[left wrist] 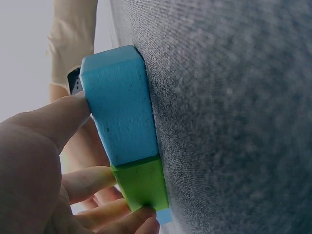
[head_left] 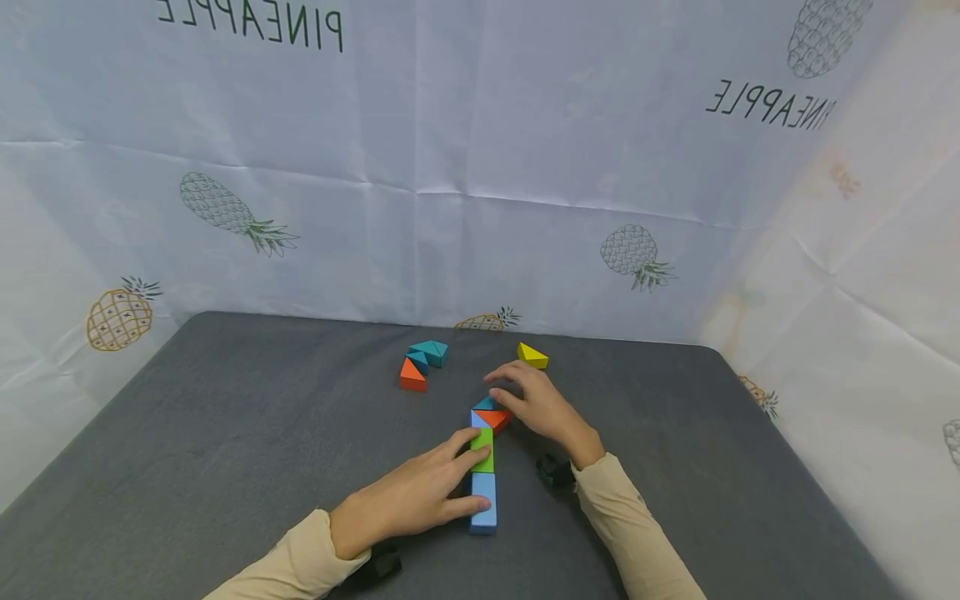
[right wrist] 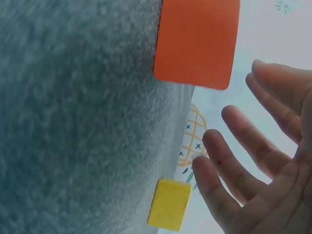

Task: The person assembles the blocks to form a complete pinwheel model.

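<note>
A row of toy blocks runs away from me in the head view: a light blue rectangular block (head_left: 483, 496), a green block (head_left: 486, 461), a light blue triangular block (head_left: 477, 419), an orange triangular block (head_left: 494, 420) and a teal triangular block (head_left: 485, 403). My left hand (head_left: 416, 487) touches the row from the left, thumb on the light blue block (left wrist: 122, 107) and fingertips on the green block (left wrist: 141, 185). Above the far end, on the right, my right hand (head_left: 543, 404) has its fingers spread and relaxed, holding nothing, beside the orange block (right wrist: 197, 44).
A yellow triangular block (head_left: 532, 356) stands beyond my right hand. Farther left sit teal triangular blocks (head_left: 430, 352), a darker blue one (head_left: 417, 362) and an orange one (head_left: 412, 376). A pineapple-print cloth (head_left: 450, 250) hangs behind the grey table (head_left: 262, 433).
</note>
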